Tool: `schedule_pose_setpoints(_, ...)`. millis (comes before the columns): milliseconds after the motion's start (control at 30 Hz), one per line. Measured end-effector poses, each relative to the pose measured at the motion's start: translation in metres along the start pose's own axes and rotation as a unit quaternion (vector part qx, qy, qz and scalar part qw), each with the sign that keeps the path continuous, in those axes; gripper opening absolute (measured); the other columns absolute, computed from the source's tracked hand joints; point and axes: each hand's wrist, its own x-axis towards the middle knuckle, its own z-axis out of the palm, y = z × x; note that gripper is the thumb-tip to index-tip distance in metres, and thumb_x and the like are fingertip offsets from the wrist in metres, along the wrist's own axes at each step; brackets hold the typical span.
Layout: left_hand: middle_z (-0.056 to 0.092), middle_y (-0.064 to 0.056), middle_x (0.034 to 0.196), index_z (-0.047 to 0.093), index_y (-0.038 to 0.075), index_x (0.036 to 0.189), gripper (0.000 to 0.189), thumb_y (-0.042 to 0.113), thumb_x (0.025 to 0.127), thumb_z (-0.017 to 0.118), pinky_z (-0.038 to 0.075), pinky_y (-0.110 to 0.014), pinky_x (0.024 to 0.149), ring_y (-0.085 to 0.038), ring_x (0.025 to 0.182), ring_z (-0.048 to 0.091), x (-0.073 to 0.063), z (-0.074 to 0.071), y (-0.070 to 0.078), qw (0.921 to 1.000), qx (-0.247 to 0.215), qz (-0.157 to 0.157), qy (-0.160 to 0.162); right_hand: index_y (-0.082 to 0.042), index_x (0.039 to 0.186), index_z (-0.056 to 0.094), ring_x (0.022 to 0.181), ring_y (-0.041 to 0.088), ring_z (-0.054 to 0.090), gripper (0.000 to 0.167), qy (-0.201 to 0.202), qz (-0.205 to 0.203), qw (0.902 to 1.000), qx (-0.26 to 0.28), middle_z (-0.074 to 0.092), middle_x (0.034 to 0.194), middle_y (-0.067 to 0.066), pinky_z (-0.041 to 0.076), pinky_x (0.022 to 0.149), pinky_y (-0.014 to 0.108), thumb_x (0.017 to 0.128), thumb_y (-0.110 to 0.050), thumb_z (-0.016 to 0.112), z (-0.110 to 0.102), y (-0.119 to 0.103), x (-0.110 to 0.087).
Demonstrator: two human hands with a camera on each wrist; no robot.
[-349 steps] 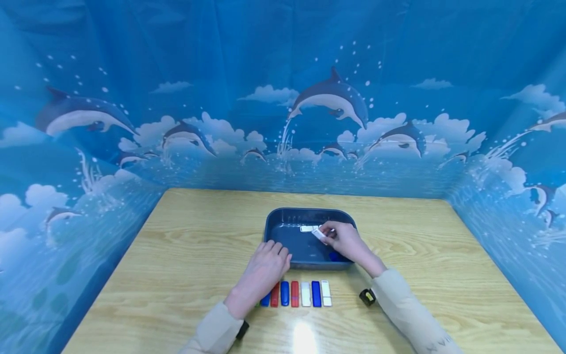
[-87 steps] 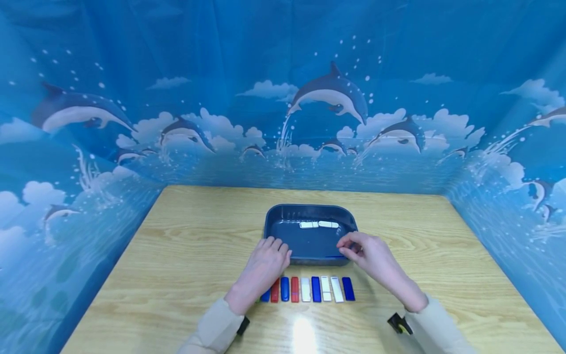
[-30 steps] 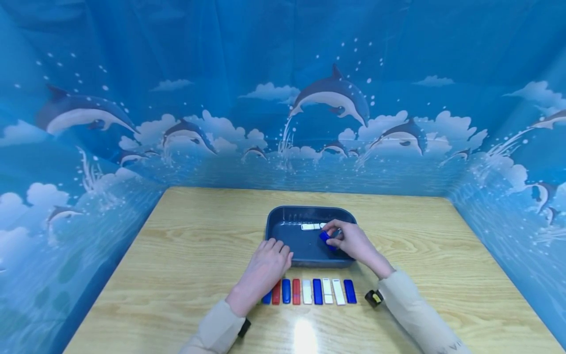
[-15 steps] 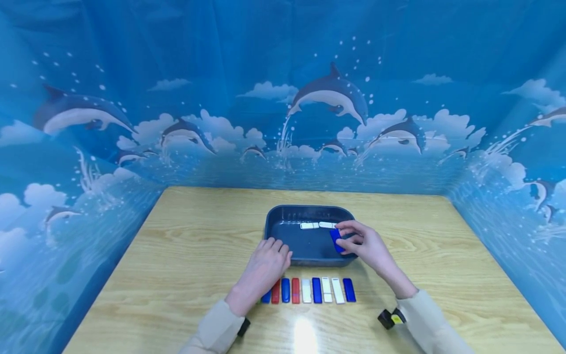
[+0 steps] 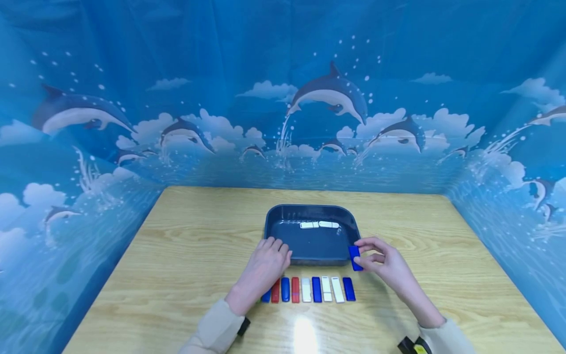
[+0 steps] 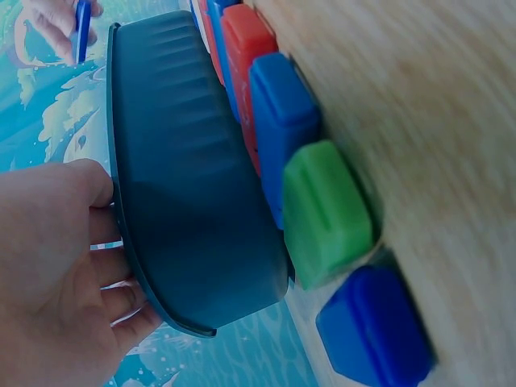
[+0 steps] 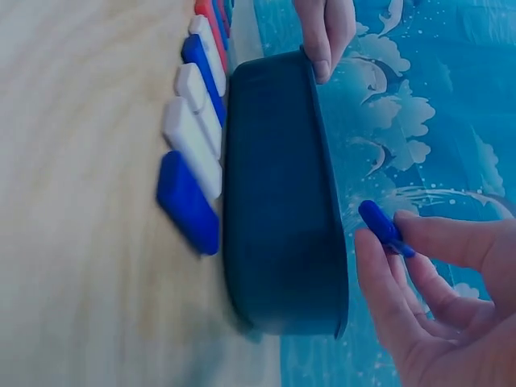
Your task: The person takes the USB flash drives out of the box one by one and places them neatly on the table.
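Observation:
A dark blue tray stands on the table with two white USB sticks lying end to end inside. My left hand grips its near left rim; in the left wrist view the fingers curl over that rim. Above the near right corner, my right hand pinches a blue USB stick between thumb and fingers. In the right wrist view this stick is seen nearly edge-on, clear of the tray wall. A row of blue, red and white USB sticks lies in front of the tray.
The row's left end is hidden by my left arm in the head view; the left wrist view shows a green stick and a blue stick there. The wooden table has a dolphin-print curtain behind and at both sides.
The right hand has taken the blue USB stick from inside the tray and carried it right and nearer, over the corner. Earlier, a white and a blue stick joined the row's right end. Left hand unchanged.

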Motion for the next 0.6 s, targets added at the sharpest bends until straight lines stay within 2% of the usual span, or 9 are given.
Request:
schedule_pose_setpoints(167,0.069,-0.002,0.093,0.073,0.011,0.102,0.026,0.032,0.103,0.058,0.053,-0.033,0.085,-0.019,0.088,0.059,0.0,-0.001,0.001,0.9999,-0.007,-0.004,-0.006,0.006,0.126,0.058,0.082,0.019,0.071,0.04,0.001,0.003,0.9998,0.019,0.063,0.111,0.02,0.061,0.073,0.039,0.09,-0.003,0.074,-0.004,0.013,-0.011)
schedule_pose_setpoints(267,0.069,-0.002,0.094,0.073,0.011,0.102,0.026,0.032,0.103,0.058,0.053,-0.034,0.086,-0.019,0.089,0.059,0.0,-0.001,0.001,0.9999,-0.007,-0.005,-0.007,0.007,0.126,0.057,0.083,0.018,0.071,0.041,-0.006,0.019,0.9994,0.028,0.062,0.111,0.019,0.061,0.072,0.039,0.089,-0.001,0.074,-0.005,0.022,-0.016)
schedule_pose_setpoints(467,0.069,-0.002,0.094,0.073,0.012,0.101,0.026,0.033,0.103,0.058,0.053,-0.033,0.085,-0.019,0.089,0.06,0.0,-0.001,0.001,1.0,-0.005,-0.003,-0.004,0.01,0.123,0.055,0.083,0.021,0.07,0.042,-0.048,0.039,0.9969,0.048,0.06,0.108,0.021,0.062,0.072,0.038,0.087,0.003,0.074,-0.003,0.038,-0.02)
schedule_pose_setpoints(600,0.069,-0.002,0.094,0.073,0.012,0.101,0.026,0.033,0.103,0.058,0.053,-0.033,0.085,-0.019,0.089,0.06,0.001,-0.001,0.001,1.0,-0.001,-0.003,-0.004,0.008,0.118,0.057,0.082,0.02,0.069,0.038,-0.064,0.05,0.9962,0.03,0.059,0.103,0.017,0.062,0.069,0.036,0.085,0.002,0.075,0.0,0.045,-0.018)
